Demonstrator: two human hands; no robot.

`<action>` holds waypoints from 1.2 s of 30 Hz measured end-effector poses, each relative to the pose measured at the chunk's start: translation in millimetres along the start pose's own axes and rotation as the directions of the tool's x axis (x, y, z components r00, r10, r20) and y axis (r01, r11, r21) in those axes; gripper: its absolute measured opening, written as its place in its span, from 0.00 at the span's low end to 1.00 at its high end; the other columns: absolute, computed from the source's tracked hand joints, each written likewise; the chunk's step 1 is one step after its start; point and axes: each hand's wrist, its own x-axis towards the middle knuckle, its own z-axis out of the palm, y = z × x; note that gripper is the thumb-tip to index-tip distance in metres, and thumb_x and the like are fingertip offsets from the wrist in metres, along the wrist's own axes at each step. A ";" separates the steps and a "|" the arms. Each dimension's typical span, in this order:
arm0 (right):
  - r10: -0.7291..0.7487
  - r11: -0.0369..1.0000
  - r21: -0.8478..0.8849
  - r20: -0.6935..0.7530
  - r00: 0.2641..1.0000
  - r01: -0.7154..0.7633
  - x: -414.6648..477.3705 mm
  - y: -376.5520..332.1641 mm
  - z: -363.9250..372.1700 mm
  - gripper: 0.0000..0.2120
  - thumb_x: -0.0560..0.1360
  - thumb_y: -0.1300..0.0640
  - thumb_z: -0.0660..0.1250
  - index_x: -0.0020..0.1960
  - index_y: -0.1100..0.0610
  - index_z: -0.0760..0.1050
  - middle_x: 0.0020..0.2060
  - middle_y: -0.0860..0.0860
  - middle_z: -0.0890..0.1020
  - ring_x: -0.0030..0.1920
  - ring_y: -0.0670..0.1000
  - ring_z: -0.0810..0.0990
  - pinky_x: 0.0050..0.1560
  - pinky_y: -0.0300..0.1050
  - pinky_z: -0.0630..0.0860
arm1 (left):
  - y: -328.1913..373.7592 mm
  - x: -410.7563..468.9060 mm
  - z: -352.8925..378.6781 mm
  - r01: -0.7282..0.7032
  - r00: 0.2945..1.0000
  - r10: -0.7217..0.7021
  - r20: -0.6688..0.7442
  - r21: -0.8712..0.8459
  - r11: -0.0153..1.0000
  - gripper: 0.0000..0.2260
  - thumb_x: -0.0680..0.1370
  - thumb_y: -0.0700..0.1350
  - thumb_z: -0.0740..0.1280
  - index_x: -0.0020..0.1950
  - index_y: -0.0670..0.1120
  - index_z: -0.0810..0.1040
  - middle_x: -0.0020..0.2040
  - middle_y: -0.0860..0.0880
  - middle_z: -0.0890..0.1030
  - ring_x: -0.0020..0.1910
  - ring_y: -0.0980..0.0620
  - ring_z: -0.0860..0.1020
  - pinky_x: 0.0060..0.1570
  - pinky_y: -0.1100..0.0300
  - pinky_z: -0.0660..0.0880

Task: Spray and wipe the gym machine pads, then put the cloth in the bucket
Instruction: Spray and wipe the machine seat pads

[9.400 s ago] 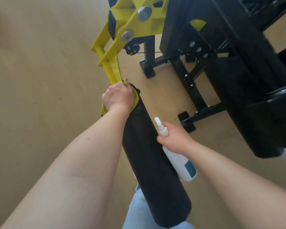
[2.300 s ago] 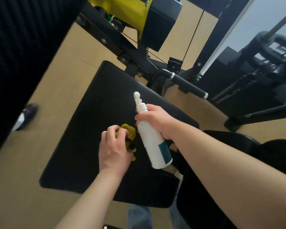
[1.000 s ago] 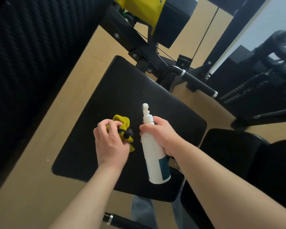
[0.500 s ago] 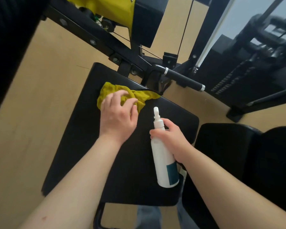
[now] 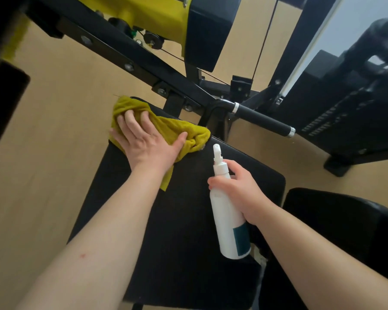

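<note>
Across the top, black-and-yellow machine frame [image 5: 143, 72], with a bolted beam slanting down to a foam-gripped handle [image 5: 262, 121]. Below it, flat black seat pad [image 5: 188, 242], filling the middle of the view. Just off its right edge, a second black pad [image 5: 345, 220], untouched by either hand. No bucket anywhere in view.

On the seat pad's far left corner, yellow cloth [image 5: 166, 124], opened out and lapping over the far and left edges. Bunched in a fist near the pad's middle a second ago; since carried to the far edge and flattened. Pressed down there by the left hand [image 5: 148, 146], palm flat, fingers straight and spread.

Over the pad's right half, white spray bottle [image 5: 229, 224], nozzle aimed at the far edge, close beside the cloth. Clamped round its neck by the right hand [image 5: 238, 189], fingers curled; squeezing or not, impossible to tell. Hands apart, each on its own thing.

By the look of it, spraying of this pad done and wiping just begun at the far corner. Most of the surface yet to cover, probably the neighbouring pad after, the bucket last.
</note>
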 end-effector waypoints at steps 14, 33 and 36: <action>-0.063 0.989 0.123 -0.195 0.979 0.088 -3.2 14.3 -41.5 0.22 0.76 0.57 0.74 0.66 0.40 0.73 0.52 0.51 0.83 0.50 0.54 0.84 0.44 0.48 0.82 | 52.3 -79.6 37.5 -0.694 0.710 0.675 0.203 0.039 0.719 0.37 0.80 0.71 0.39 0.83 0.53 0.33 0.81 0.47 0.29 0.81 0.41 0.32 0.78 0.38 0.33; -0.081 0.949 0.300 -0.072 0.994 0.099 16.2 8.7 -18.7 0.18 0.76 0.59 0.73 0.64 0.47 0.76 0.46 0.58 0.85 0.45 0.60 0.85 0.51 0.64 0.83 | 4.5 -14.2 6.7 -0.273 0.960 0.266 0.083 0.091 0.958 0.35 0.77 0.74 0.36 0.81 0.63 0.33 0.82 0.43 0.33 0.80 0.30 0.36 0.72 0.23 0.38; -0.060 0.943 0.317 -0.139 0.988 0.102 6.0 26.5 -22.7 0.18 0.74 0.57 0.74 0.62 0.48 0.78 0.47 0.58 0.85 0.45 0.59 0.85 0.51 0.64 0.83 | 24.9 -50.8 20.2 -0.412 0.907 0.402 0.126 0.059 0.909 0.30 0.81 0.70 0.37 0.81 0.64 0.34 0.82 0.44 0.32 0.80 0.31 0.35 0.71 0.22 0.38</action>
